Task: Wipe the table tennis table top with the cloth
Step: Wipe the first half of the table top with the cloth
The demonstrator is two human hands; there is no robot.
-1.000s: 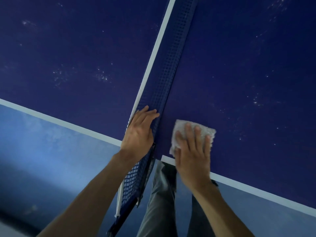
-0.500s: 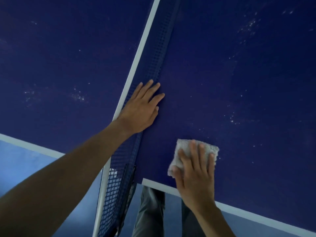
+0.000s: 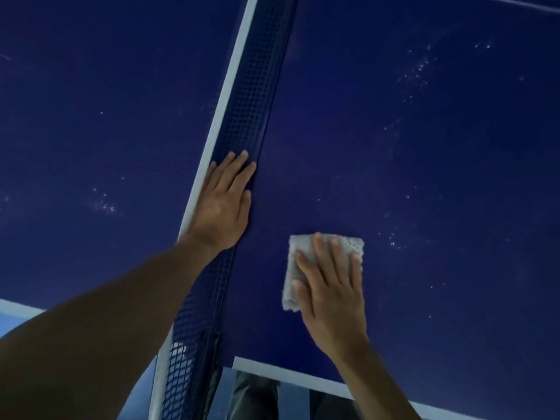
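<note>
Cloth: your folded pale grey cloth (image 3: 300,244) lies flat on the dark blue table tennis tabletop (image 3: 424,177), at 5 o'clock from your left hand (image 3: 222,204) and near the white edge line (image 3: 303,378).
Right hand: your right hand (image 3: 333,301) presses the cloth down, fingers (image 3: 321,259) straight and spread, curled round nothing.
Left hand: it rests flat against the dark blue mesh net (image 3: 251,95), fingers straight and released.
Dust: pale specks (image 3: 394,241) sit at 3 o'clock from the cloth.

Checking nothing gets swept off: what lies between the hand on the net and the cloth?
Only bare blue table top, head view; left hand and cloth are apart.
</note>
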